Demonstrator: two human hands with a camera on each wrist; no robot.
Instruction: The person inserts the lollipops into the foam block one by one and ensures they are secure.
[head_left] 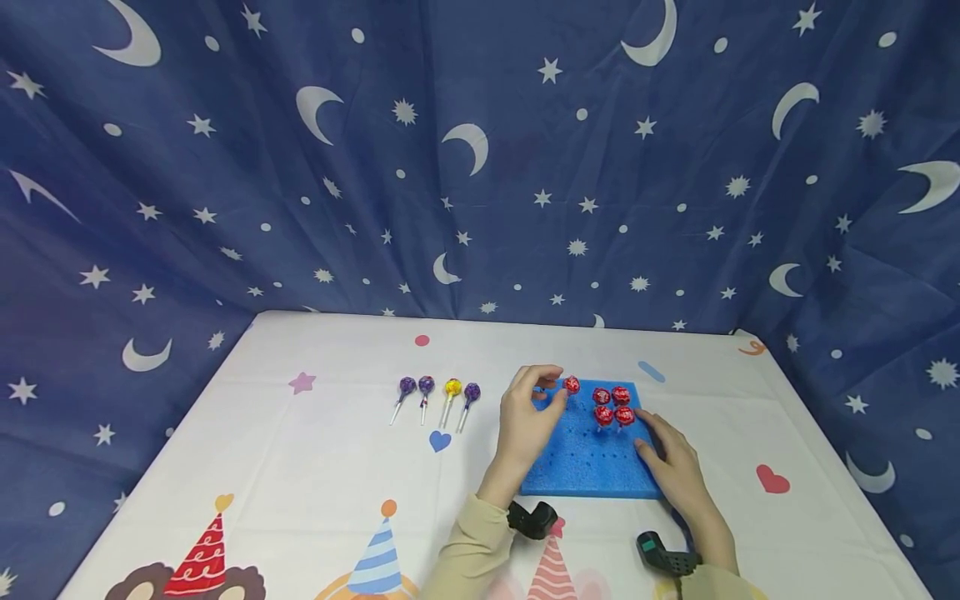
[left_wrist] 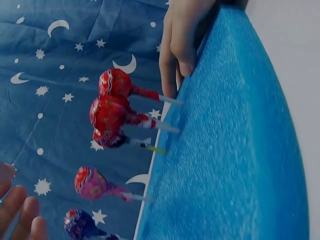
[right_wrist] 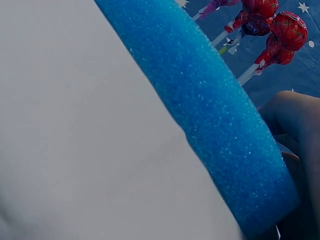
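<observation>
Several wrapped lollipops (head_left: 603, 415), red from above, stand upright by their sticks in a blue foam block (head_left: 585, 477). One lollipop (head_left: 572, 384) stands apart near the block's far edge. Just left of it is my left hand (head_left: 525, 421), thumb and fingers spread apart. In the left wrist view, that hand's fingers (left_wrist: 22, 212) hold nothing, and a pink-and-red lollipop (left_wrist: 90, 183) and a blue-and-red lollipop (left_wrist: 80, 224) show. My right hand (head_left: 677, 468) rests along the block's right edge, also visible as the hand (left_wrist: 182, 37) beyond the red lollipops.
Left of the block, a row lies on the white tablecloth (head_left: 337, 458): purple lollipops (head_left: 407, 386) and a yellow lollipop (head_left: 453, 387), sticks toward me. A dark blue curtain (head_left: 480, 208) with moons and stars hangs behind. Black wrist cameras (head_left: 532, 520) sit on both wrists.
</observation>
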